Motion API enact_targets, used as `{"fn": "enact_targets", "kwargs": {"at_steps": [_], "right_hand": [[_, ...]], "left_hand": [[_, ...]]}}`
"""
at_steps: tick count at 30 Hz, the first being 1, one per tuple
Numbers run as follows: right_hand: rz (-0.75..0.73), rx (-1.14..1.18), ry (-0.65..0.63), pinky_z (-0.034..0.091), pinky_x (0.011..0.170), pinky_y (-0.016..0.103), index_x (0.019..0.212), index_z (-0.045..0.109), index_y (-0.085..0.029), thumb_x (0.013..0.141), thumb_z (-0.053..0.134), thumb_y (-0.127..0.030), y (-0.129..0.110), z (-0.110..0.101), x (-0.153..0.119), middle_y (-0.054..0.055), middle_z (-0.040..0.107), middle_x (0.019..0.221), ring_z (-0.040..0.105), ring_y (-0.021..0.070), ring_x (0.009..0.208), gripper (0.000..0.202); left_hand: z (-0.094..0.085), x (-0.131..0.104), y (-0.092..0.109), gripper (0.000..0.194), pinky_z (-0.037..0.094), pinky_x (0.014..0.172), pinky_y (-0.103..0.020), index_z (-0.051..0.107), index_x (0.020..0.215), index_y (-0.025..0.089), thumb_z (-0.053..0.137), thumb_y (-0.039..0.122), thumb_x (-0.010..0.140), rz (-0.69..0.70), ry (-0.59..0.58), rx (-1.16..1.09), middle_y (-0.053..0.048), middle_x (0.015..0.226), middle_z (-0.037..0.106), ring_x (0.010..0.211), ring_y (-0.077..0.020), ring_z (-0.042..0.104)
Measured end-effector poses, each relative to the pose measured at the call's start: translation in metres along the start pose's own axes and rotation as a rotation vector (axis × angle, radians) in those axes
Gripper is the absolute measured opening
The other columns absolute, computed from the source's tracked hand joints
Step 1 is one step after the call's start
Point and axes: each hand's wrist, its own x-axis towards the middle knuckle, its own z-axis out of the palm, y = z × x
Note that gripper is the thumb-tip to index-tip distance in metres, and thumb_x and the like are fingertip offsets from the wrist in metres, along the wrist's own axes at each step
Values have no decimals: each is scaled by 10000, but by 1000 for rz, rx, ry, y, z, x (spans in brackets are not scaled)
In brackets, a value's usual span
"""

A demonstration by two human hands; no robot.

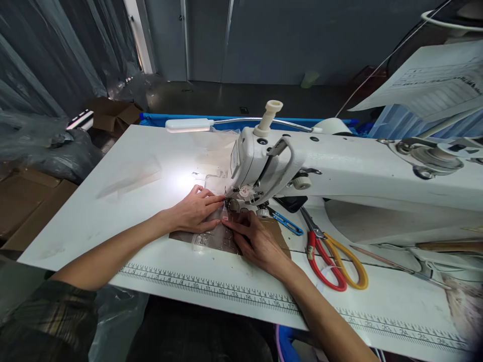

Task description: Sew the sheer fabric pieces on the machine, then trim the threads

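My left hand (198, 210) lies palm down with its fingers spread on a sheer, pale piece of fabric (206, 244) beside the sewing machine's needle area. My right hand (258, 239) is on the other side, index finger stretched toward a small whitish tag with a red mark (225, 216), its thumb apart from it. Both hands press on the work just in front of the presser foot (231, 203). Under the fabric is a brown plate (230, 244). The white sewing machine (339, 166) stands over the hands, and its head partly hides the needle.
Right of my right hand lie blue thread snips (287, 222) and scissors with red and yellow handles (339, 261). A printed ruler (211, 290) runs along the table's front edge. A white lamp (189, 125) lights the table (94, 211). Cardboard boxes (33, 203) stand at left.
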Motion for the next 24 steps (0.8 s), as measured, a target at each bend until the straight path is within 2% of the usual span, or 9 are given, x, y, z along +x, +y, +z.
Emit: {"fn": "enact_targets", "kwargs": {"at_steps": [9,18,24], "right_hand": [[-12,-37,18,553,747,381,1226,643,-260,888,462,-184,0,0,1,91,518,936,566,202,852,391],[-16,-38,20,556,793,404,1224,641,-266,879,473,-158,-3,-1,1,90,505,950,565,208,883,399],[-16,-52,25,565,750,376,1186,661,-274,872,469,-146,-6,-4,2,79,507,932,572,203,855,390]], "left_hand": [[4,0,-1,475,332,879,-466,528,1278,107,362,408,951,19,24,26,-140,1357,526,1078,-291,508],[4,0,0,470,334,872,-464,525,1269,101,351,405,956,31,30,68,-153,1361,517,1059,-288,519],[5,1,2,476,337,870,-470,533,1252,76,346,400,957,39,34,93,-160,1350,524,1061,-289,515]]}}
